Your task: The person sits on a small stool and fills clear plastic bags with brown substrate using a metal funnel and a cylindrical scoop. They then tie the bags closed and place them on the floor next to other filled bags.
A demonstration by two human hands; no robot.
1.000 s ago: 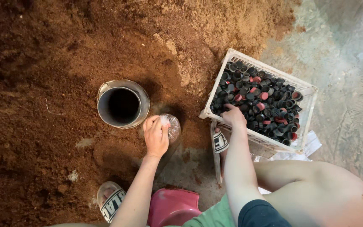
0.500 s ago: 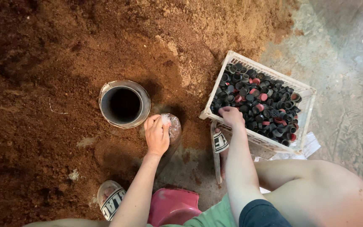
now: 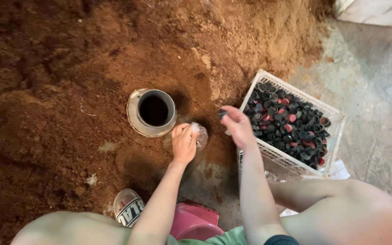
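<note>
At left centre we see the round metal cylinder (image 3: 153, 111) sunk in the brown soil (image 3: 46, 90), its dark bore hiding any contents. Just right of it our left hand (image 3: 184, 143) stays curled tight around a clear soil-filled plastic bag (image 3: 201, 136). Our right hand (image 3: 237, 126), which was in the white plastic crate (image 3: 336, 122) a second ago, has lifted out pinching one small black cap (image 3: 222, 113) between its fingertips, toward the bag. The crate, right of centre, holds heaped black and red caps (image 3: 291, 127).

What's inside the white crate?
The white crate is filled with small round caps, mostly black, some red or pink. The top layer hides whatever lies below and the crate's floor. The right hand holds one dark cap.
</note>
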